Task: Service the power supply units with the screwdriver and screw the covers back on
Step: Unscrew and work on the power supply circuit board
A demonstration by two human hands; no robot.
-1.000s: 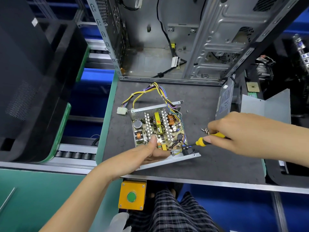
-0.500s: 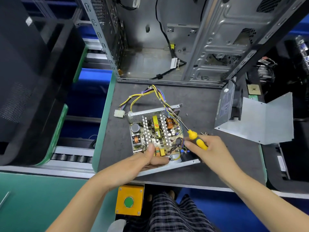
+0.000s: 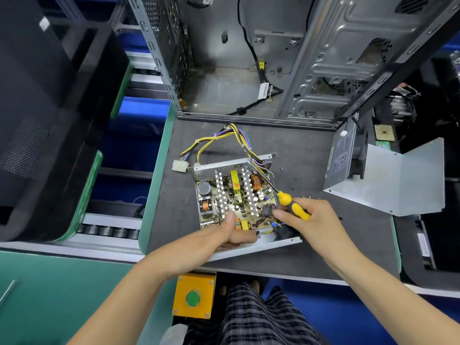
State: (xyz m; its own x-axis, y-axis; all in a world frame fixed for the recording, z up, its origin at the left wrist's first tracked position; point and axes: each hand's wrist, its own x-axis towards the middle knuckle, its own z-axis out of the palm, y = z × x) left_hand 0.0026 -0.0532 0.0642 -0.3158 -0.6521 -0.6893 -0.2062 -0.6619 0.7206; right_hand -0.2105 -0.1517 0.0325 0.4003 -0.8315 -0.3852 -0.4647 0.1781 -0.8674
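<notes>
Uncovered grey metal power supply unit (image 3: pixel 236 195) sits at frame centre, left hand (image 3: pixel 219 237) gripping its near edge, right hand (image 3: pixel 306 220) grasping yellow-handled screwdriver (image 3: pixel 286 199), whose shaft could slip and damage board components.

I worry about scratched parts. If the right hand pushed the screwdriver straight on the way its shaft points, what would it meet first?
The right hand aims the screwdriver up and left along the open power supply. It would probably first meet the wire bundle at the far right corner wall, though depth is hard to judge.
</notes>
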